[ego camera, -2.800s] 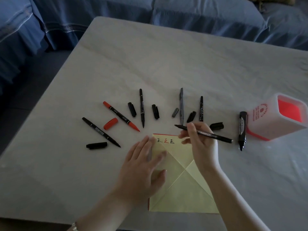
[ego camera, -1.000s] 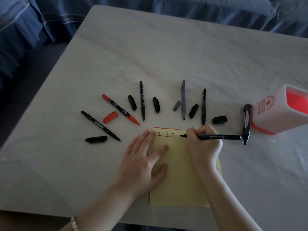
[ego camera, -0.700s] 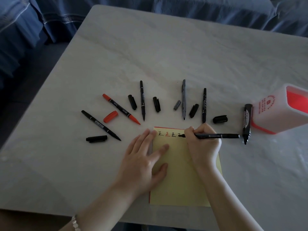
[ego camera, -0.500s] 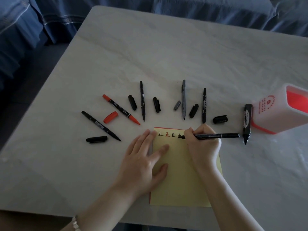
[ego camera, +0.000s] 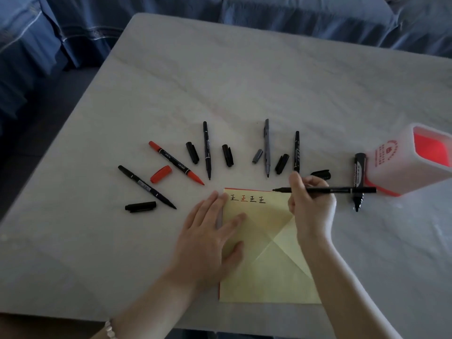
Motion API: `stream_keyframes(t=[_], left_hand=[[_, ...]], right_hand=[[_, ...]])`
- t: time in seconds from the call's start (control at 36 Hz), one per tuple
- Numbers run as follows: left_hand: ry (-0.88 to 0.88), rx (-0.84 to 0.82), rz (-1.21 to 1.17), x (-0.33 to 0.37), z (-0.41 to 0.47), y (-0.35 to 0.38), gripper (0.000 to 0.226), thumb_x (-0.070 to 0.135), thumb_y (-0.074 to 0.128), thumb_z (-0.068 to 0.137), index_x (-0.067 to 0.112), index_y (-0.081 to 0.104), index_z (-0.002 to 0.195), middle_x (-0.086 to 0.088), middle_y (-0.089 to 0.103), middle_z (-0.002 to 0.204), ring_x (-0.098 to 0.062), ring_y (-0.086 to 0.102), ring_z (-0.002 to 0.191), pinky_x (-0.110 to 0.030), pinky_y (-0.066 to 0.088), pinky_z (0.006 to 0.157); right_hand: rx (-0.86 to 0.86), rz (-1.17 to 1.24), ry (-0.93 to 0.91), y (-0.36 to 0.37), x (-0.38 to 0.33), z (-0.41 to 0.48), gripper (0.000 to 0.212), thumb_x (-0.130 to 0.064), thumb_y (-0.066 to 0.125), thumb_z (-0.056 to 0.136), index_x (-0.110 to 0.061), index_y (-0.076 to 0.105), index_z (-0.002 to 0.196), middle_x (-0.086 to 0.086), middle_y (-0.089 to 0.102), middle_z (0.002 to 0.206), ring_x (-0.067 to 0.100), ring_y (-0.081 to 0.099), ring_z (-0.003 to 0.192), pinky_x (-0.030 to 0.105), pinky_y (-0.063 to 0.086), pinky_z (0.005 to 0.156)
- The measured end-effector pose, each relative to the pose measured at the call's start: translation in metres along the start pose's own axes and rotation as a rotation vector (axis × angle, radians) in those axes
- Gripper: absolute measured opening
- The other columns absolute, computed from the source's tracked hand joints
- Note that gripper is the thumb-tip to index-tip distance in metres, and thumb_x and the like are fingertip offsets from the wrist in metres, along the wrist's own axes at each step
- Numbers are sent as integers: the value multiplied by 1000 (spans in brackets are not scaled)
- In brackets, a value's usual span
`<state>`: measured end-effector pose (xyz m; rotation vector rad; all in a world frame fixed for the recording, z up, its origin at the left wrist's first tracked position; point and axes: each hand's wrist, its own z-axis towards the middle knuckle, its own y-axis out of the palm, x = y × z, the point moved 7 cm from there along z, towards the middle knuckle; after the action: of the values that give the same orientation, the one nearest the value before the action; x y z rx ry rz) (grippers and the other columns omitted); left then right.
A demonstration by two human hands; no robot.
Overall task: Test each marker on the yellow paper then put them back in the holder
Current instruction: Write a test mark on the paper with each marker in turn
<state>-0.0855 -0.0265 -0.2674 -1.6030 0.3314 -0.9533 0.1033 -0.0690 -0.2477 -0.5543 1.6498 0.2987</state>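
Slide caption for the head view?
Right hand holds a black marker near four test marks on the yellow paper; left hand presses it flat.

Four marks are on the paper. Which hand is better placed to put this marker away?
Right, probably: the right hand holds the marker, and the holder is to its right. The left hand lies flat on the paper.

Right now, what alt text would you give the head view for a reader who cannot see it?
A person's right hand holds an uncapped black marker near four small marks at the top of a yellow paper, which the left hand presses flat. Other markers, one red, and loose caps lie fanned on the table, with a white-and-red holder at the right.
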Motion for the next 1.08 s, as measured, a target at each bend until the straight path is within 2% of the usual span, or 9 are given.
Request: stream_keyframes(t=[0.11, 0.22, 0.33, 0.42, 0.53, 0.64, 0.81, 0.94, 1.08], left_hand=[[25, 28, -11, 1, 0, -1, 46, 47, 46, 80, 28, 55, 121, -16, 47, 138, -29, 39, 132, -40, 24, 108], [21, 47, -38, 1, -1, -2, 45, 46, 47, 80, 28, 58, 120, -15, 49, 137, -27, 40, 131, -39, 28, 105], [11, 35, -28, 0, 0, -2, 44, 46, 46, 80, 29, 58, 119, -14, 49, 136, -27, 41, 131, -37, 26, 108], [7, 33, -34, 0, 0, -3, 44, 46, 46, 80, 28, 60, 117, -15, 50, 135, -27, 43, 129, -35, 24, 108], [3, 17, -21, -1, 0, -3, 44, 47, 45, 80, 29, 60, 117, -14, 49, 136, -26, 42, 130, -34, 21, 109], [-2, 15, -17, -1, 0, -3, 44, 48, 45, 79, 30, 61, 117, -13, 50, 136, -25, 42, 130, -32, 21, 110], [3, 32, -34, 0, -1, -2, 42, 47, 47, 79, 32, 59, 116, -13, 51, 135, -25, 43, 129, -33, 23, 109], [14, 47, -33, 1, -1, -2, 43, 47, 47, 78, 31, 61, 115, -13, 51, 135, -26, 44, 128, -34, 24, 108], [20, 47, -27, 1, -1, -2, 43, 46, 47, 78, 31, 59, 116, -13, 51, 135, -26, 44, 129, -34, 23, 108]], right_hand=[[-236, -54, 54, 7, -25, 14, 37, -21, 59, 87, -19, 49, 52, -9, 45, 37, 7, 37, 42, 16, 32, 47], [-497, 116, 242, 28, -55, 24, 18, -6, 49, 91, -8, 58, 76, 4, 52, 63, 9, 51, 49, 14, 45, 46], [-548, -302, 104, 45, -84, 40, 21, -17, 51, 92, -12, 62, 75, 2, 58, 68, 4, 55, 52, 14, 49, 55], [-596, -576, 38, 68, -85, 48, 19, -21, 57, 89, -5, 65, 82, 3, 61, 64, 2, 55, 44, 11, 49, 50], [-690, -816, -26, 106, -69, 47, 19, -23, 64, 84, -4, 64, 85, 5, 61, 61, 11, 54, 50, 23, 51, 60], [-678, -1120, -250, 132, -58, 41, 31, -30, 65, 82, -5, 52, 68, 5, 56, 64, 19, 51, 58, 24, 40, 52], [-583, -1199, -203, 137, -39, 44, 50, -29, 70, 79, -10, 32, 54, 3, 37, 55, 15, 34, 49, 24, 23, 42], [-495, -1031, -219, 116, -43, 54, 37, -34, 67, 81, 3, 61, 80, 15, 63, 74, 31, 59, 71, 28, 44, 59], [-379, -1220, -215, 92, -50, 73, 15, -13, 56, 84, -6, 47, 75, 11, 50, 71, 29, 50, 72, 22, 29, 43]])
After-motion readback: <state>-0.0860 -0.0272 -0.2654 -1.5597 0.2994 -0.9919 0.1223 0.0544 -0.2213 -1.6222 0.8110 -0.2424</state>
